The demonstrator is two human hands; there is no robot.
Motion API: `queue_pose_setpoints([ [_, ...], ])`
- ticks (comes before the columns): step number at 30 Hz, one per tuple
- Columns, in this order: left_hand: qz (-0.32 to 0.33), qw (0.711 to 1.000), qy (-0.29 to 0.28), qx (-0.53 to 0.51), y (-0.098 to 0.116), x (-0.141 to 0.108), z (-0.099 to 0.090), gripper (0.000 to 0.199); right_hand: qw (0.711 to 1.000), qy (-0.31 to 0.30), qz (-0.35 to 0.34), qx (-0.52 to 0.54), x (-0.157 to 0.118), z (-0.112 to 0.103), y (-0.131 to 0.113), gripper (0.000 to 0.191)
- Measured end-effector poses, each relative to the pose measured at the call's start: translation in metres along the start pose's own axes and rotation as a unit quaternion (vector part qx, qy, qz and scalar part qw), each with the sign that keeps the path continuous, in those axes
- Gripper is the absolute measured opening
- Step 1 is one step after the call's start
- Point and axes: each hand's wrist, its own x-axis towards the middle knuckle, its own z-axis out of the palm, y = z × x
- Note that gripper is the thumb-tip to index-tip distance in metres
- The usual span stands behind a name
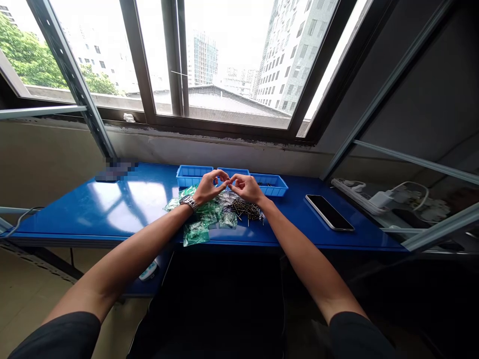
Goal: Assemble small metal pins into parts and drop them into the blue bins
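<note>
My left hand (210, 187), with a metal watch at its wrist, and my right hand (246, 188) meet fingertip to fingertip above the blue table. Both hands are pinched; whatever they hold between the fingertips is too small to make out. Below my left hand lie several green and clear plastic packets (196, 233). A loose pile of dark and brass-coloured screws (247, 209) sits just under my right hand. Behind the hands stand blue trays: a left one (190, 175), a middle one (239, 171) partly hidden by my fingers, and a right one (273, 187) with small dark pieces inside.
A phone (329, 213) lies on the right of the blue table (127, 209). Beyond it a white power strip (355, 197) with a plugged-in charger (380, 199) rests beside a metal frame. A blurred dark item is at the back left. Windows rise behind the table.
</note>
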Motion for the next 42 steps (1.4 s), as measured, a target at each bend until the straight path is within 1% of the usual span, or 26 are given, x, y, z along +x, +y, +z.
queue_pose_setpoints([
  [3, -0.003, 1.000, 0.000, -0.001, -0.001, 0.000, 0.000, 0.021, 1.000, 0.010, 0.002, -0.003, -0.001, -0.002, -0.001, 0.027],
  [7, -0.003, 1.000, -0.002, 0.006, -0.003, 0.000, 0.000, 0.018, 0.999, 0.048, -0.012, -0.014, -0.002, -0.006, -0.003, 0.024],
  [11, 0.007, 0.999, -0.034, 0.023, -0.004, -0.001, 0.001, 0.017, 0.998, 0.061, -0.019, -0.024, -0.003, -0.005, -0.006, 0.024],
  [14, 0.013, 0.999, -0.044, 0.030, -0.004, -0.001, 0.002, 0.016, 0.998, 0.056, -0.023, -0.024, -0.003, -0.005, -0.008, 0.023],
  [17, 0.011, 0.999, -0.034, 0.021, -0.004, -0.001, 0.001, 0.015, 0.998, 0.052, -0.018, -0.020, -0.003, -0.007, -0.008, 0.023],
  [19, 0.008, 1.000, -0.023, 0.016, -0.003, 0.000, 0.001, 0.015, 0.999, 0.033, -0.012, -0.020, -0.003, -0.009, -0.008, 0.023],
  [22, 0.005, 1.000, -0.016, 0.012, -0.001, 0.000, 0.000, 0.018, 0.999, -0.022, -0.006, -0.034, -0.006, -0.014, -0.008, 0.022],
  [24, 0.001, 1.000, -0.016, 0.005, 0.001, 0.000, 0.000, 0.019, 0.998, -0.029, 0.000, -0.048, -0.008, -0.021, -0.006, 0.022],
  [26, -0.007, 1.000, -0.014, -0.005, 0.002, 0.000, -0.001, 0.019, 0.997, 0.005, 0.016, -0.070, -0.011, -0.032, -0.002, 0.022],
  [28, -0.014, 1.000, -0.015, -0.010, 0.003, 0.000, -0.002, 0.019, 0.990, 0.062, 0.044, -0.116, -0.015, -0.048, 0.003, 0.022],
  [30, -0.016, 1.000, -0.021, -0.009, 0.003, -0.001, -0.002, 0.017, 0.972, 0.120, 0.082, -0.185, -0.021, -0.065, 0.010, 0.021],
  [32, -0.011, 0.999, -0.031, -0.006, 0.003, -0.001, -0.003, 0.015, 0.952, 0.147, 0.123, -0.239, -0.027, -0.080, 0.016, 0.019],
  [35, -0.004, 0.999, -0.046, -0.003, 0.004, -0.001, -0.003, 0.013, 0.938, 0.145, 0.157, -0.272, -0.039, -0.091, 0.017, 0.019],
  [39, -0.002, 0.999, -0.050, 0.002, 0.004, -0.001, -0.003, 0.012, 0.936, 0.128, 0.174, -0.278, -0.061, -0.090, 0.005, 0.024],
  [40, 0.000, 0.999, -0.050, 0.004, 0.004, -0.001, -0.003, 0.011, 0.935, 0.109, 0.188, -0.280, -0.067, -0.089, 0.000, 0.026],
  [42, 0.004, 0.999, -0.052, 0.008, 0.003, -0.001, -0.002, 0.011, 0.929, 0.041, 0.229, -0.286, -0.078, -0.086, -0.009, 0.028],
])
